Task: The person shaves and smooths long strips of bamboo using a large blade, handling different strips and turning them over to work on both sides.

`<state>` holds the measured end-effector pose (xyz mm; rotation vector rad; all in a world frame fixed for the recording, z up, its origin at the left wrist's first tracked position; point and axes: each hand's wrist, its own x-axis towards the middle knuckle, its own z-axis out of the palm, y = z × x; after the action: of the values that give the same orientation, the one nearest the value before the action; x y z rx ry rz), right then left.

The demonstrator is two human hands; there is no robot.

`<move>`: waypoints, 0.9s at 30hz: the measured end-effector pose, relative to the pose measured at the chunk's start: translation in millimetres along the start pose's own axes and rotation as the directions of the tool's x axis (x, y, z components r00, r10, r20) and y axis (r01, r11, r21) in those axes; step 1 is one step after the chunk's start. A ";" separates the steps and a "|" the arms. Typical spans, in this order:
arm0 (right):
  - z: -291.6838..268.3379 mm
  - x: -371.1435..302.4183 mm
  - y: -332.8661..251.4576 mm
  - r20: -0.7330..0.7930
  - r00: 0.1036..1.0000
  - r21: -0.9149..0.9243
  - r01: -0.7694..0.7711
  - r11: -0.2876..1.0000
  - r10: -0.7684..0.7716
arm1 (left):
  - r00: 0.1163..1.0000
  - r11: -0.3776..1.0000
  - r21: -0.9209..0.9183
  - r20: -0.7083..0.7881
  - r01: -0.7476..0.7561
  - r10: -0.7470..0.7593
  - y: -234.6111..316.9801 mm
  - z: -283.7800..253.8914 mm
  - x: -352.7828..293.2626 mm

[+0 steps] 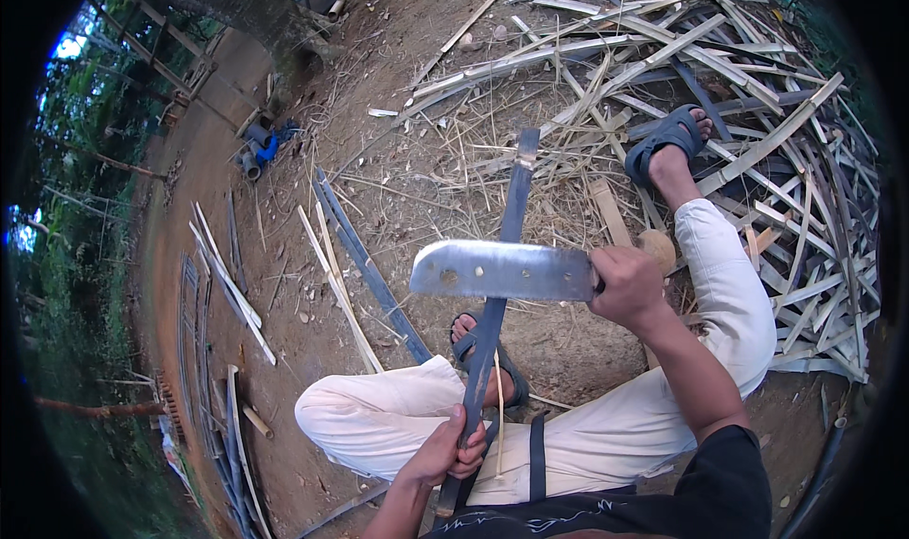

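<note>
My right hand (627, 285) is closed round the handle of a machete (502, 269) with a broad, shiny blade that has several holes in it. The blade points left and passes over a long dark bamboo strip (512, 208); whether the two touch, I cannot tell. Near its lower end, my left hand (445, 449) grips that strip in front of my lap. The strip slants up and away, and its far tip shows a pale cut patch. A thin pale sliver (500, 416) lies by my thigh.
A large heap of split bamboo (805, 227) spreads at the right around my sandalled foot (672, 141). Dark strips (365, 265) and pale strips (331, 279) lie on the dirt to the left. Farther off are bamboo tubes beside a blue thing (269, 148), and a tree trunk (237, 9).
</note>
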<state>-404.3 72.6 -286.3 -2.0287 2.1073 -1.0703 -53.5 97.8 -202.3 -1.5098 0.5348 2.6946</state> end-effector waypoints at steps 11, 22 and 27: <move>17.1 -7.8 22.5 0.138 0.989 -0.031 -0.055 0.998 0.059 | 0.985 0.985 0.107 -0.127 0.134 -0.120 -32.5 -6.1 -18.4; 31.2 5.7 50.9 0.188 0.889 0.036 -0.430 0.902 0.417 | 0.932 0.941 0.329 -0.361 0.085 0.042 -41.7 0.4 -26.4; 37.4 -12.6 27.1 0.215 0.922 0.055 -0.340 0.939 0.321 | 0.875 0.904 0.423 -0.460 0.064 0.153 -46.3 11.7 -17.4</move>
<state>-408.6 64.8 -333.3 -1.5858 2.1462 -0.8497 -46.0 147.7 -195.7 -2.0266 1.1010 1.9963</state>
